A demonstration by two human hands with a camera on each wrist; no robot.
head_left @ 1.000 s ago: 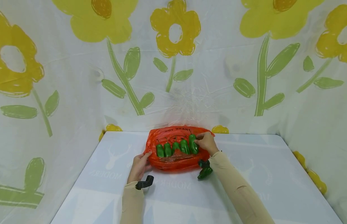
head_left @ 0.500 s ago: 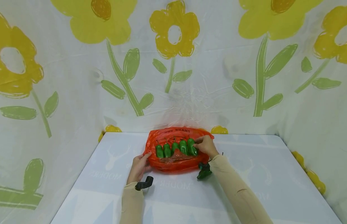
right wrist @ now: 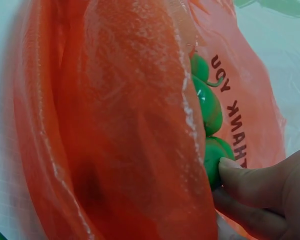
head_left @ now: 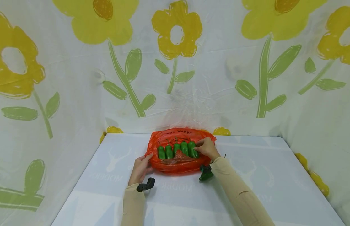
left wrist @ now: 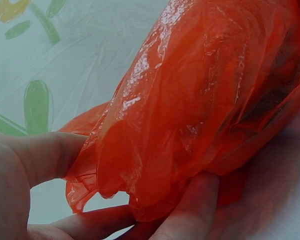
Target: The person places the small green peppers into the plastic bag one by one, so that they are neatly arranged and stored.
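A red plastic bag (head_left: 175, 169) lies on the table with its mouth spread, and several green peppers stand side by side in it, stems up. My left hand (head_left: 139, 168) holds the bag's left edge; in the left wrist view the thumb and fingers have the crumpled red film (left wrist: 150, 145) between them. At the other end of the row, my right hand (head_left: 207, 147) pinches the rightmost green pepper (head_left: 193, 150). The right wrist view shows the thumb on that pepper (right wrist: 215, 157), while the bag's near wall hides its lower part.
Another green pepper (head_left: 206, 177) lies on the pale table (head_left: 169, 204) in front of the bag, partly behind the right wrist's camera. A dark stem shows beyond the right sleeve. A flowered curtain (head_left: 214, 84) hangs behind the table and along its sides.
The rightmost pepper, in my right hand, has gone down a little and slightly left, level with the row. My left hand has stayed at the bag's edge.
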